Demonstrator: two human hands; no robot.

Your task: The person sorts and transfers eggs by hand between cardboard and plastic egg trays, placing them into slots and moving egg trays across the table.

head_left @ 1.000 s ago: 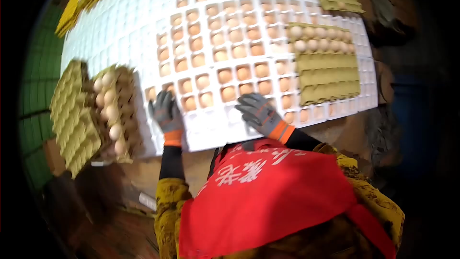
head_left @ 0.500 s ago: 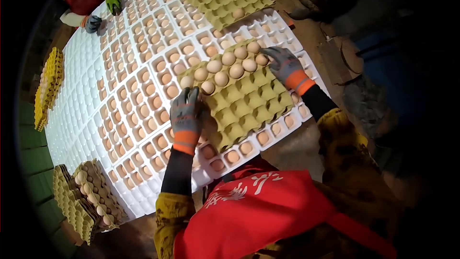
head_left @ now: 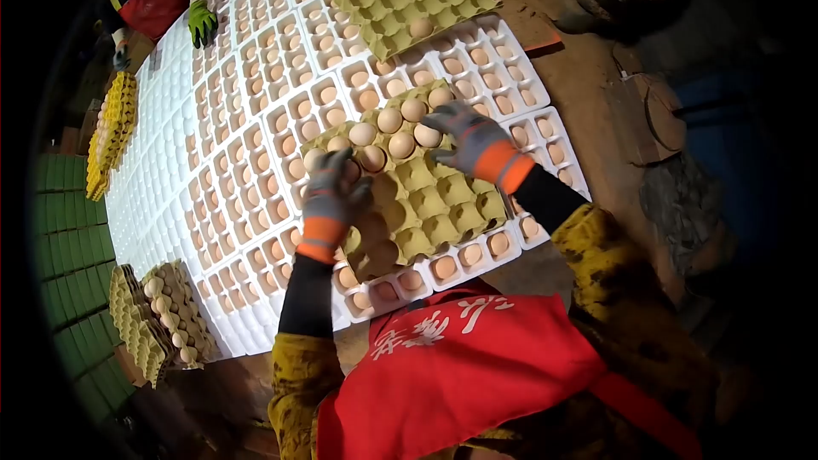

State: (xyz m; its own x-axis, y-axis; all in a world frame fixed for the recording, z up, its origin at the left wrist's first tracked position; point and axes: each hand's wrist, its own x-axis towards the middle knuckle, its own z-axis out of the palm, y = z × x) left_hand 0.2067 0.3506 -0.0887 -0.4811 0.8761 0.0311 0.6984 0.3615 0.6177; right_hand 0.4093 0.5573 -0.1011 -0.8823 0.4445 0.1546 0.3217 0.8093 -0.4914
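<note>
A yellowish pulp egg tray (head_left: 430, 204) lies over white egg-filled trays in front of me, with two rows of pale eggs (head_left: 389, 120) along its far side. My left hand (head_left: 331, 198), in a grey glove with an orange cuff, curls its fingers around an egg (head_left: 351, 172) at the left end of the nearer row. My right hand (head_left: 473, 143), gloved alike, bends over the right end of that row, its fingertips on an egg (head_left: 425, 135). The glove hides part of the row there. Nearer me, the tray's cups hold no eggs.
White compartment trays (head_left: 379, 294) with brown eggs cover the table. Another pulp tray (head_left: 400, 0) with a few eggs lies farther off. Pulp trays stand at lower left (head_left: 183, 311) and yellow ones at far left (head_left: 111, 132). A co-worker's green-gloved hand (head_left: 201, 21) is across the table.
Both hands have moved from the tray's sides inward over the eggs, and their fingers now curl at the ends of the nearer row. The co-worker's grey-gloved hand has drawn back left.
</note>
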